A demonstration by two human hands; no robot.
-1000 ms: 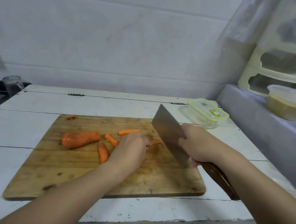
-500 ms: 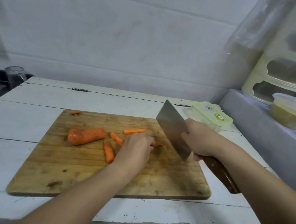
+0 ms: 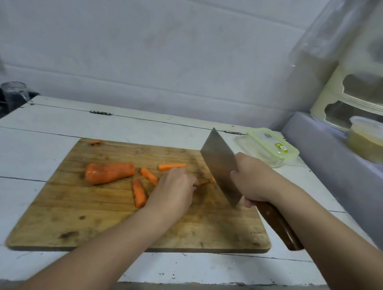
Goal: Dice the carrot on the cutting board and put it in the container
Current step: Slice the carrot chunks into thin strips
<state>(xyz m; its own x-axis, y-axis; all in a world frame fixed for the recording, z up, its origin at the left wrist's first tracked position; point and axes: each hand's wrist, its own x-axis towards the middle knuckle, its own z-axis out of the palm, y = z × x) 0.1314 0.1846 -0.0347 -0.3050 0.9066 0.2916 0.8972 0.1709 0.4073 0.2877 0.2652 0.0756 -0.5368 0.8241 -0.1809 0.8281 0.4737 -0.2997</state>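
Your left hand (image 3: 173,192) lies knuckles-up on the middle of the board (image 3: 102,226), forearm reaching in from the near edge. Its fingers curl down and pin a thin carrot strip (image 3: 204,182) against the wood; only the strip's orange tip shows past your fingertips, just beside the blade.

Your right hand (image 3: 252,179) comes in from the right side of the board, wrist raised, fingers wrapped tight round the cleaver (image 3: 220,164) where blade meets the brown wooden handle. The handle sticks back past your palm toward the board's near right corner. The blade stands tilted, its edge down at the board's right part, its far corner lifted.

The big carrot (image 3: 109,172) piece lies left of your left hand on the board. Three cut sticks lie between it and that hand, and one small scrap (image 3: 95,142) sits at the board's far left corner.

The container (image 3: 271,147), green-rimmed lid on, stands off the board past its far right corner, behind the cleaver.
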